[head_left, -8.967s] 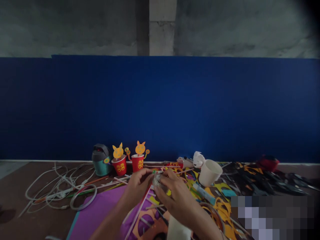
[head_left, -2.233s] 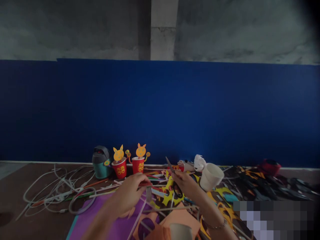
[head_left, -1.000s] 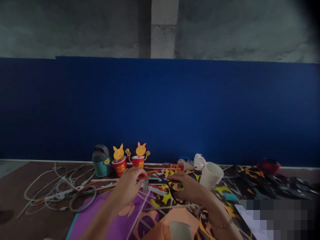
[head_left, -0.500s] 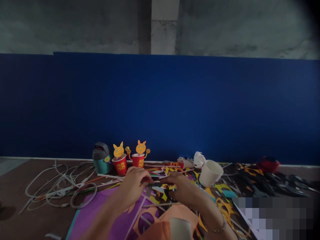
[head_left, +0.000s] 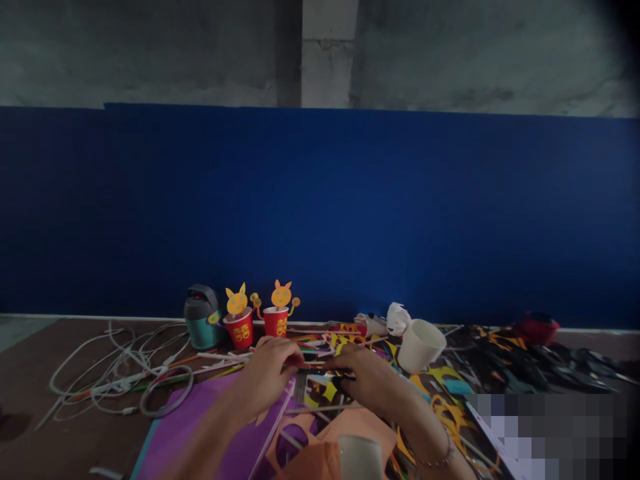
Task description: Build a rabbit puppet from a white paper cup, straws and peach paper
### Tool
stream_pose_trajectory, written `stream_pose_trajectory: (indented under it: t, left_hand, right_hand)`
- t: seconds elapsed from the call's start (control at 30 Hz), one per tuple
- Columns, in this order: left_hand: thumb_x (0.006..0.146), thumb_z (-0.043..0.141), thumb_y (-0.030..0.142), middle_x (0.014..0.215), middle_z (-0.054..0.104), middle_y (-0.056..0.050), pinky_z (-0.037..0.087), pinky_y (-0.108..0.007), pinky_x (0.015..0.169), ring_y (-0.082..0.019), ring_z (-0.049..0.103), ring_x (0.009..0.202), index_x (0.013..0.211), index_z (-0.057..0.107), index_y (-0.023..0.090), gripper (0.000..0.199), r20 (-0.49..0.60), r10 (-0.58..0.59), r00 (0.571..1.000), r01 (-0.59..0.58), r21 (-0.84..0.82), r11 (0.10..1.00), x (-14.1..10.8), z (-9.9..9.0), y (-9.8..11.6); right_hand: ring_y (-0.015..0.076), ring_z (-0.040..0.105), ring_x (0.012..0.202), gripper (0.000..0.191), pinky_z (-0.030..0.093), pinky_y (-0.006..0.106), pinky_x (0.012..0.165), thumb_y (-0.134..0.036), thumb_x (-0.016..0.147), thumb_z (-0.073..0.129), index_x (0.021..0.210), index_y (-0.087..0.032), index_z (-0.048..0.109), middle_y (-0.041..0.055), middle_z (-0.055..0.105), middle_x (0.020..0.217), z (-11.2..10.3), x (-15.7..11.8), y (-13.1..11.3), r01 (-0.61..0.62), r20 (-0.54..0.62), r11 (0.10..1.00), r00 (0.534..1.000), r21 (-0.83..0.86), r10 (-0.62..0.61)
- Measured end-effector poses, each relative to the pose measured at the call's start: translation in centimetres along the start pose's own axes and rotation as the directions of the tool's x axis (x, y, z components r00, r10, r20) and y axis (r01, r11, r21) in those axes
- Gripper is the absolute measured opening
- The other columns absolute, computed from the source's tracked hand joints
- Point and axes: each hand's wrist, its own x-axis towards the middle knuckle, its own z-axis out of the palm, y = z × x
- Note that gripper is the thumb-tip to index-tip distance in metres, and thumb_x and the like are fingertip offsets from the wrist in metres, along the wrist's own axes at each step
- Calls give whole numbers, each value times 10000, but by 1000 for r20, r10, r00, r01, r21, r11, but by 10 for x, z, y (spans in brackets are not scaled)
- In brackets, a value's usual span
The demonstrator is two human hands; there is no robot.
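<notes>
My left hand is above the purple sheet, its fingers pinched together at a thin strip that is too small to name. Facing it, my right hand has its fingers curled, with the fingertips near the strip's other end; what they hold is hard to make out. Under and between the hands lie yellow paper scraps and thin strips. Closer to me are orange paper and a grey-white curved object. Behind my left hand stand two red cups with orange cat faces.
A teal and grey container stands at the back left, beside tangled white cables. On the right are a white cup, crumpled white paper, black tools and a red object. A blue panel rises behind.
Both hands have barely moved; my right fingers have shifted slightly. Some thin strips behind my left hand lie a little differently.
</notes>
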Motion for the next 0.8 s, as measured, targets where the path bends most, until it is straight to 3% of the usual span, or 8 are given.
stream_pose_trajectory:
  t: [0.13,0.63,0.8]
  left_hand:
    - [766,553,116,864,702,-13,357,-317,820,-205,591,876,804,674,226,167,-5,17,1000,-17,-7,1000,0,2,-2]
    - [765,544,112,885,701,-19,363,-322,840,-212,577,902,815,671,221,174,30,-23,999,24,-44,999,-1,-4,7]
    - [763,543,125,860,700,-21,374,-326,838,-212,586,880,803,673,225,169,17,-14,1000,15,-62,998,0,-2,8]
  right_hand:
    - [217,563,1010,536,396,281,873,-118,629,507,1111,-281,675,38,672,1015,3,0,1,-9,-11,1000,1000,7,9]
    - [205,598,926,526,417,277,821,-111,640,511,1098,-298,689,39,679,968,-4,-1,-5,-20,29,1000,999,13,20]
    - [230,564,1014,522,418,288,849,-140,634,550,1115,-298,678,46,661,1011,-2,-2,-8,-33,10,999,999,19,33]
